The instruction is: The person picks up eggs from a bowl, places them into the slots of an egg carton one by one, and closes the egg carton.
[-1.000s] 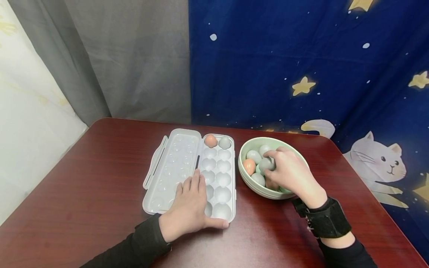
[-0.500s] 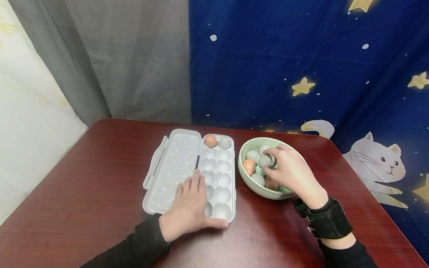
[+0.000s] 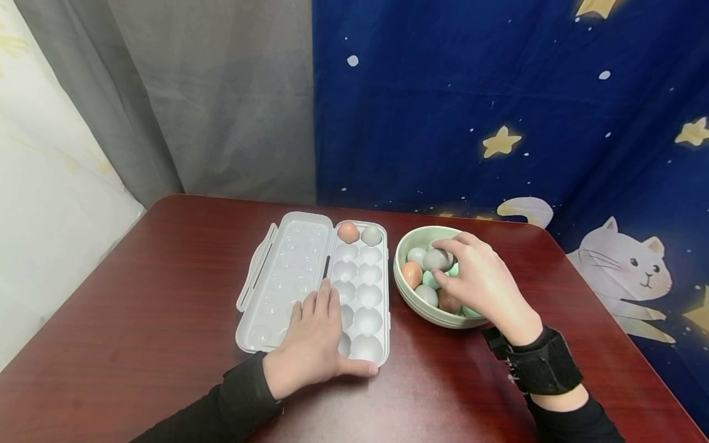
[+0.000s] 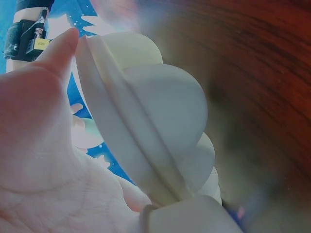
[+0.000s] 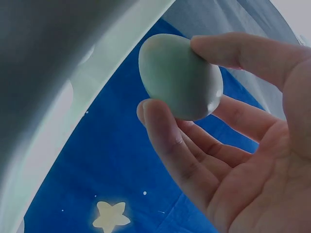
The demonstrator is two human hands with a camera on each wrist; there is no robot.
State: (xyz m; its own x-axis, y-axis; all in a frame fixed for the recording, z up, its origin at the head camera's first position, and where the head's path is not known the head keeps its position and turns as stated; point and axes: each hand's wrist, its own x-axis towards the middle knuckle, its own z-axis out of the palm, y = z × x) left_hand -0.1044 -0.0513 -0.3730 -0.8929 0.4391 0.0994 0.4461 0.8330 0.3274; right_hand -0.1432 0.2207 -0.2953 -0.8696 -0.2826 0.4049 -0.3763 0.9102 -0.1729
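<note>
My right hand [image 3: 480, 280] pinches a pale grey-green egg [image 5: 180, 76] between thumb and fingertips, above the light green bowl [image 3: 412, 301]. Under it in the bowl lie several more eggs: an orange one [image 3: 412, 274], a brown one [image 3: 448, 301] and some pale and green ones. To the left, a white egg carton [image 3: 386, 307] lies with its lid [image 3: 288, 264] folded back. At its far end sit an orange egg [image 3: 348, 232] and a pale egg [image 3: 371, 235]. My left hand [image 3: 310, 344] rests on the carton's near part with fingers extended, its thumb along the near edge.
The dark red wooden table [image 3: 166, 295] bears the carton and the bowl side by side. Behind its far edge hang a grey curtain [image 3: 232, 111] and a blue curtain [image 3: 415, 123] with stars and a cat.
My right hand has raised the pale egg slightly up from the other eggs, uncovering more of the green and brown ones. The left hand and the carton have stayed still.
</note>
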